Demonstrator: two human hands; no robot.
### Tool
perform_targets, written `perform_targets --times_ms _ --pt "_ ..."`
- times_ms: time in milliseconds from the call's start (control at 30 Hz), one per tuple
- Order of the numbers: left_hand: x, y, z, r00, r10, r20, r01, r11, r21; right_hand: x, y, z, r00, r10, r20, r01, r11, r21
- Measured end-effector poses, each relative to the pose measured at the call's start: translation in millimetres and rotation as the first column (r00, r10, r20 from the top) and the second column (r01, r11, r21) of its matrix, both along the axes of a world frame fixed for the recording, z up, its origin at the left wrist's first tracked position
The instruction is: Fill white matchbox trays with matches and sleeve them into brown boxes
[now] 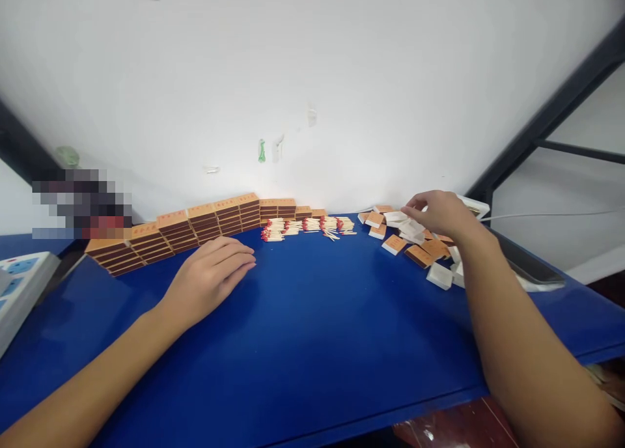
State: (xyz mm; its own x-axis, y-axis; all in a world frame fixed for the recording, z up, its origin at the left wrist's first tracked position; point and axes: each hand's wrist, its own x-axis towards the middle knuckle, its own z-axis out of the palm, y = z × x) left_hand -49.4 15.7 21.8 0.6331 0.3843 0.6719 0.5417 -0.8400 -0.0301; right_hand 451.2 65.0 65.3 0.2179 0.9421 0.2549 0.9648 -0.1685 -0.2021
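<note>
My left hand (209, 279) rests low over the blue table, fingers stretched out together and holding nothing. Just beyond its fingertips lie several small bundles of red-tipped matches (310, 224). My right hand (439, 212) is at the far right over a loose heap of matchbox parts, with thumb and fingertips curled onto a white matchbox tray (413, 230). Orange matchbox sleeves (393, 244) and white trays (440, 276) lie jumbled beneath and beside this hand, partly hidden by it. Stacked orange matchboxes (180, 230) with dark striking sides form a stepped row behind my left hand.
A white wall (312, 77) rises behind the blue table (312, 344). A white power strip (27, 285) sits at the left edge. Dark metal bars (561, 96) slant up at the right, where a thin white cable runs. A dark tray-like object (527, 259) lies behind my right forearm.
</note>
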Motion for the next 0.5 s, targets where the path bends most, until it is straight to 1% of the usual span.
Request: perform_targets --times_ms 133,267,333,367,433,500 --pt "-3.2 -0.7 0.0 0.999 0.037 -0.008 -0.037 0.998 -0.048 9.2 -3.8 4.1 0.999 0.013 -0.032 -0.016 0.995 -0.102" --pt "0.1 -3.0 -1.4 0.999 0.034 -0.026 -0.037 0.992 -0.121 0.4 -5.2 3.1 0.999 -0.012 -0.03 0.004 0.961 -0.277" --pt "2.1 -3.4 -2.8 0.999 0.036 -0.025 -0.039 0.986 -0.163 -7.0 -5.5 3.8 0.999 -0.037 0.002 0.035 0.945 -0.324" --pt "2.9 -3.6 -3.3 0.999 0.035 -0.024 -0.038 0.982 -0.183 -11.0 -5.8 5.0 0.999 -0.034 0.015 0.037 0.945 -0.324" --pt "4.2 -4.1 -3.8 0.999 0.031 -0.022 -0.035 0.976 -0.214 -21.0 -7.8 9.1 0.999 -0.011 0.033 0.02 0.959 -0.284" --pt "5.7 -5.5 -3.8 1.0 0.02 -0.021 -0.024 0.973 -0.228 -37.3 -12.2 13.5 0.999 0.046 0.029 -0.039 0.98 -0.193"
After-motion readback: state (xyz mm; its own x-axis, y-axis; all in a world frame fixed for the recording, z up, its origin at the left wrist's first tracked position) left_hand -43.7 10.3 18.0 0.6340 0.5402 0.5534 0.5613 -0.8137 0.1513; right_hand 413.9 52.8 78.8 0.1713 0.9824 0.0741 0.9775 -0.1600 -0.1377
